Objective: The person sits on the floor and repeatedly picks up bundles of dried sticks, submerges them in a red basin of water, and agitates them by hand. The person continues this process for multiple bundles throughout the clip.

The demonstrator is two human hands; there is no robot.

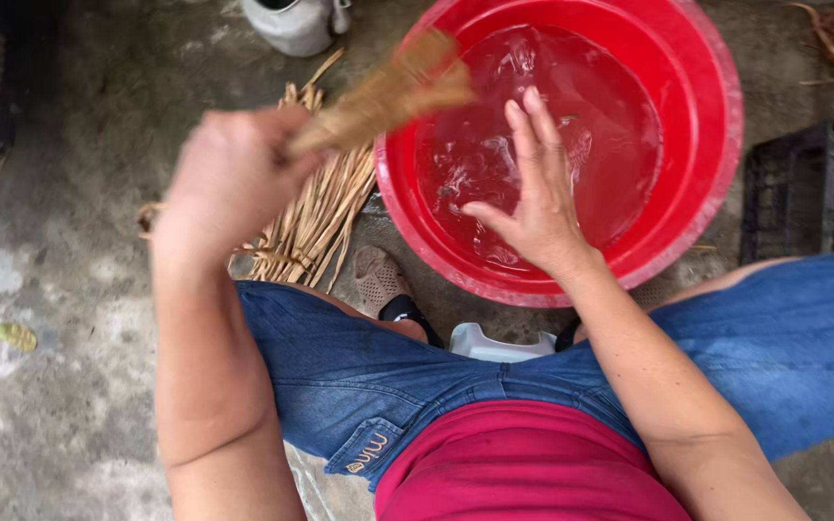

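Note:
My left hand (234, 178) is closed around a bundle of dried straw-coloured leaf strips (393, 92), which it holds up at a slant over the rim of a red plastic basin (716, 125). The basin holds clear, rippling water. My right hand (538, 193) hovers flat over the water with its fingers spread and nothing in it. The strips' far end is blurred above the basin's left edge.
A pile of more dried strips (316, 217) lies on the concrete floor left of the basin. A grey metal kettle (296, 21) stands at the top, a black plastic crate (813, 188) at the right. I sit on a low white stool (499, 344).

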